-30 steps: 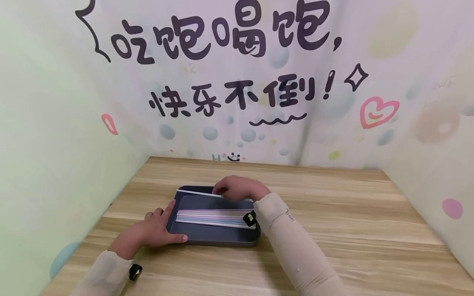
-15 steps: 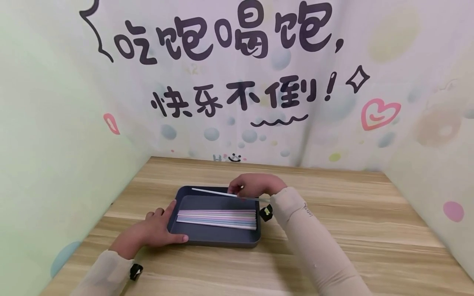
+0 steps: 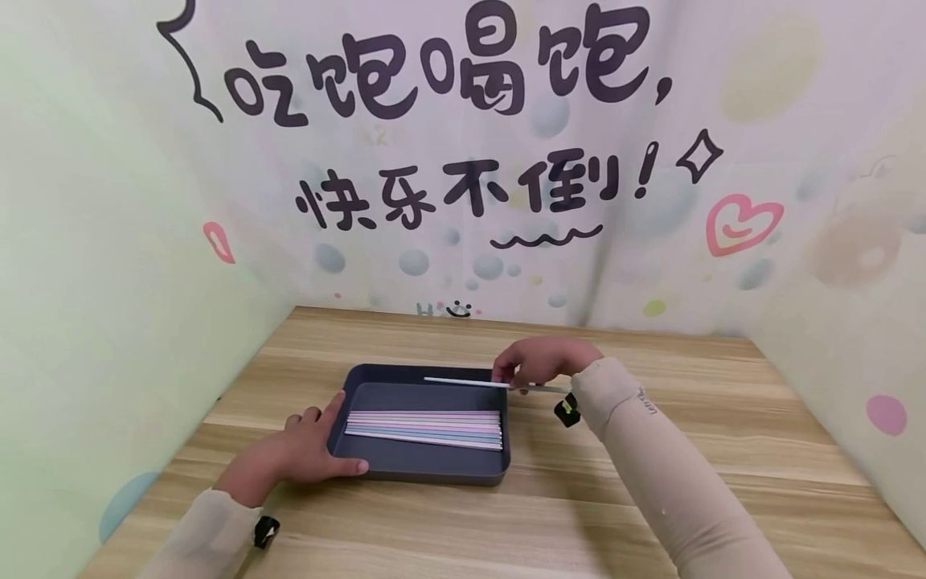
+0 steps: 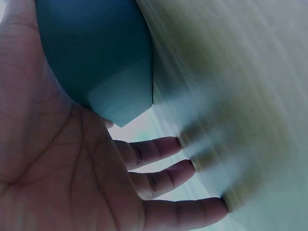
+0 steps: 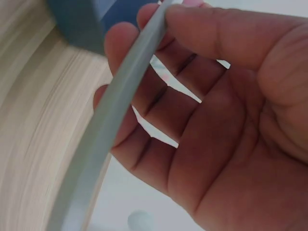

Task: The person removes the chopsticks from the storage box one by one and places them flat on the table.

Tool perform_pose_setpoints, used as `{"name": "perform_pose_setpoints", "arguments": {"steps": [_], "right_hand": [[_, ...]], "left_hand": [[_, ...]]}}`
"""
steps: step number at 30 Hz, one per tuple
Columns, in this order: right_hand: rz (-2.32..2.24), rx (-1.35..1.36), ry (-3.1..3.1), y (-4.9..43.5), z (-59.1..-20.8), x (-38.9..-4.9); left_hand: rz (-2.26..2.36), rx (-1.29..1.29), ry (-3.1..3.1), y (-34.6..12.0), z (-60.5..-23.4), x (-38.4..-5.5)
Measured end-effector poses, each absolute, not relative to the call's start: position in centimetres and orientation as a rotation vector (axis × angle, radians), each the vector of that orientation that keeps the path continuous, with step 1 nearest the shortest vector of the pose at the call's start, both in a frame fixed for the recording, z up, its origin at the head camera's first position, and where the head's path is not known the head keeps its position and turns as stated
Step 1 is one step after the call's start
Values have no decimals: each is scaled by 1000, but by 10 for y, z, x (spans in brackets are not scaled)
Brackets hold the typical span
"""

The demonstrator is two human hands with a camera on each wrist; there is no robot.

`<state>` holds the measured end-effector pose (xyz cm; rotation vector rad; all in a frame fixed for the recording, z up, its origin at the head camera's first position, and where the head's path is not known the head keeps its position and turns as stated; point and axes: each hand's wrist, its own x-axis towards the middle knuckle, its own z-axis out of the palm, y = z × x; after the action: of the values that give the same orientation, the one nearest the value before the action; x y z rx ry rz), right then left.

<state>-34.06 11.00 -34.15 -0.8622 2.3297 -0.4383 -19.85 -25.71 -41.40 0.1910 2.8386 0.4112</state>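
R hand (image 3: 538, 363) pinches a thin, pale, straight, chopstick-like stick (image 3: 463, 382) btw thumb & fingers, just off the far R corner of a dark grey, shallow, rectangular tray (image 3: 427, 476) on the light wood-grain worktop (image 3: 760, 418). Stick's long axis runs L–R, approx. in line w/ the tray's far wall: L tip over the tray, R end out past its R side; can't tell if it touches the rim. Flat row of slim pink, white & blue sticks (image 3: 423, 424) mid-tray, axes also L–R, nearer person than held stick. L hand (image 3: 307, 450) spread wide against tray's L end.
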Motion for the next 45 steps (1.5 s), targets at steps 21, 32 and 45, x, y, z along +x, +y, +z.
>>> {"name": "perform_pose_setpoints", "arguments": {"steps": [21,32,45], "right_hand": [[-511,-672,2277,203,-344,-349],[-521,-679,2278,232,-361,-355],[-547,-807,2413,246,-389,-365]], "left_hand": [[422,182,2840,-258,-413,-197],[421,178,2839,-257,-412,-198],[432,196,2836,-257,-412,-198]]}}
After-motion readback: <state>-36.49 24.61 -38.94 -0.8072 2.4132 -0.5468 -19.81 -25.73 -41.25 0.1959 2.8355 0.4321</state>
